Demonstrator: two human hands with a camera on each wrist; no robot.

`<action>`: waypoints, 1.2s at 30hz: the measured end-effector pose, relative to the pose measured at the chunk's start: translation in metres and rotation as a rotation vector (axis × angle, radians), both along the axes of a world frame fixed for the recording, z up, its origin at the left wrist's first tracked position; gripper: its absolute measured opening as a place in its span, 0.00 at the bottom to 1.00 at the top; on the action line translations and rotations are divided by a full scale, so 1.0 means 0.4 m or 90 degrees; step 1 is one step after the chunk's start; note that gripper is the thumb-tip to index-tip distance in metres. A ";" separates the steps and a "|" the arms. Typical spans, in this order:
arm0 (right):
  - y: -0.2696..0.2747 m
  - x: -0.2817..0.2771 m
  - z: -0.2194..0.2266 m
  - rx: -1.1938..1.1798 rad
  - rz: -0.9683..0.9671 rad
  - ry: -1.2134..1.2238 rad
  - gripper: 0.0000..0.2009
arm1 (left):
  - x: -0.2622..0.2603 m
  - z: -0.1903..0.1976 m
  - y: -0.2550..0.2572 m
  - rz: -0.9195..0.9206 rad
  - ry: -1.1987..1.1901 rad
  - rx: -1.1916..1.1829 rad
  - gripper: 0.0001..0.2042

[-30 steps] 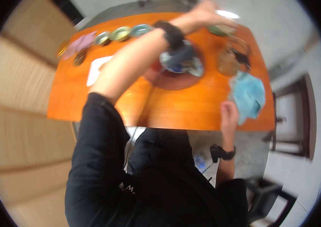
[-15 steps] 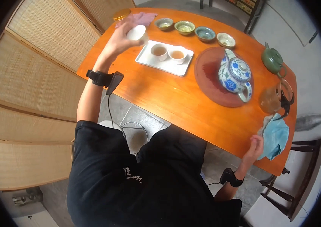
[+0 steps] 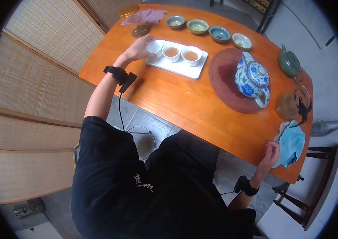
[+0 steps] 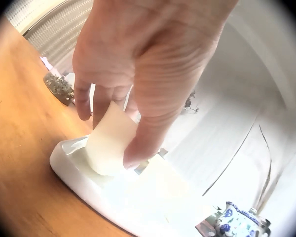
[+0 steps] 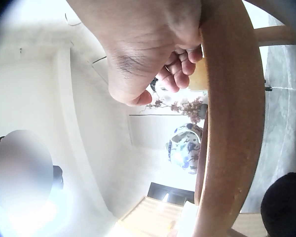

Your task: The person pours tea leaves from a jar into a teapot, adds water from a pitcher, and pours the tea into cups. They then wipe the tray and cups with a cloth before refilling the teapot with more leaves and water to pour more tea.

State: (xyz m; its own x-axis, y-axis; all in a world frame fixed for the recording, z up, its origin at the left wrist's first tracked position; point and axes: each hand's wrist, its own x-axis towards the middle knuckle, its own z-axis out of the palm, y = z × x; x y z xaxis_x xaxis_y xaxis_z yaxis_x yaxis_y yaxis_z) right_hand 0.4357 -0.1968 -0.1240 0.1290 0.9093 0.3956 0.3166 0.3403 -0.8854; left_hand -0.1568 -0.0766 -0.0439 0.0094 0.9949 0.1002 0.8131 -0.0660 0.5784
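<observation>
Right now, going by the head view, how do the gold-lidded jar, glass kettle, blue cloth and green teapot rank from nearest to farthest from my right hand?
From your right hand:
1. Blue cloth, just to its right.
2. Glass kettle, just past the cloth.
3. Green teapot, beyond the kettle, right side.
4. Gold-lidded jar, far left corner.

Right hand, fingers loosely bent, beside wooden table edge; blue-and-white teapot beyond.
</observation>
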 end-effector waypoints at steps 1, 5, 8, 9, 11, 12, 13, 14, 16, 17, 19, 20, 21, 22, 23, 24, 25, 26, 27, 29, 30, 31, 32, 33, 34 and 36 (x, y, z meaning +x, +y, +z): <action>0.001 0.005 -0.005 -0.001 0.006 0.004 0.06 | 0.001 -0.003 0.003 0.005 -0.002 0.002 0.32; -0.001 0.005 -0.003 0.010 0.007 -0.012 0.07 | -0.004 -0.016 0.019 -0.004 0.002 0.010 0.34; 0.000 0.009 -0.011 0.001 0.008 -0.002 0.07 | -0.009 -0.006 0.020 -0.022 0.042 -0.016 0.36; 0.000 0.009 -0.011 0.001 0.008 -0.002 0.07 | -0.003 0.005 0.018 -0.027 0.052 -0.025 0.37; 0.000 0.010 -0.012 0.003 0.008 -0.005 0.06 | 0.015 0.020 0.012 -0.036 0.070 -0.043 0.41; -0.001 0.011 -0.012 0.000 0.007 -0.005 0.07 | 0.023 0.020 0.007 -0.048 0.081 0.000 0.42; -0.001 0.010 -0.013 -0.003 0.005 -0.004 0.07 | 0.033 0.020 0.005 -0.060 0.093 0.044 0.43; -0.001 0.009 -0.012 -0.004 0.003 -0.002 0.07 | 0.042 0.024 0.004 -0.071 0.105 0.090 0.45; -0.002 0.006 -0.006 -0.002 0.004 -0.009 0.07 | 0.070 0.052 0.005 -0.078 0.203 0.038 0.46; -0.003 0.006 -0.004 -0.003 0.005 -0.013 0.07 | 0.087 0.066 0.005 -0.082 0.252 0.011 0.47; -0.004 0.007 -0.004 -0.005 0.000 -0.013 0.07 | 0.129 0.095 0.011 -0.091 0.319 -0.063 0.45; -0.004 0.006 -0.003 -0.007 -0.002 -0.012 0.07 | 0.143 0.103 0.015 -0.096 0.353 -0.100 0.44; -0.003 0.004 -0.003 -0.006 -0.005 -0.010 0.07 | 0.151 0.105 0.021 -0.100 0.360 -0.111 0.43; -0.003 0.002 -0.002 -0.006 -0.009 -0.008 0.07 | 0.157 0.107 0.027 -0.103 0.367 -0.122 0.41; -0.005 0.001 -0.001 -0.006 -0.012 -0.006 0.07 | 0.160 0.107 0.030 -0.108 0.373 -0.133 0.40; -0.003 0.000 -0.001 -0.002 -0.010 -0.007 0.07 | 0.158 0.106 0.035 -0.113 0.348 -0.126 0.39; -0.002 0.001 -0.002 0.002 -0.007 -0.008 0.07 | 0.154 0.100 0.038 -0.119 0.323 -0.120 0.37; -0.003 0.003 -0.002 0.005 -0.004 -0.010 0.07 | 0.151 0.093 0.037 -0.124 0.296 -0.115 0.36; -0.003 0.003 -0.001 0.001 -0.005 -0.011 0.07 | 0.149 0.089 0.032 -0.120 0.295 -0.084 0.35; -0.004 0.001 0.002 -0.005 -0.009 -0.011 0.07 | 0.143 0.082 0.020 -0.112 0.293 -0.022 0.33; -0.005 0.001 0.000 -0.003 -0.009 -0.011 0.07 | 0.132 0.071 0.024 -0.125 0.244 -0.027 0.33; -0.004 0.001 -0.001 0.001 -0.009 -0.011 0.07 | 0.117 0.061 0.035 -0.138 0.195 -0.031 0.32; -0.002 0.002 -0.005 0.005 -0.010 -0.011 0.06 | 0.105 0.051 0.048 -0.151 0.146 -0.034 0.32; -0.001 0.001 -0.005 0.001 -0.013 -0.015 0.06 | 0.096 0.052 0.051 -0.156 0.123 -0.026 0.32; -0.003 0.003 -0.005 -0.005 -0.016 -0.020 0.06 | 0.089 0.049 0.054 -0.162 0.099 -0.018 0.33; -0.004 0.004 -0.005 -0.008 -0.018 -0.019 0.06 | 0.090 0.053 0.053 -0.173 0.055 0.001 0.33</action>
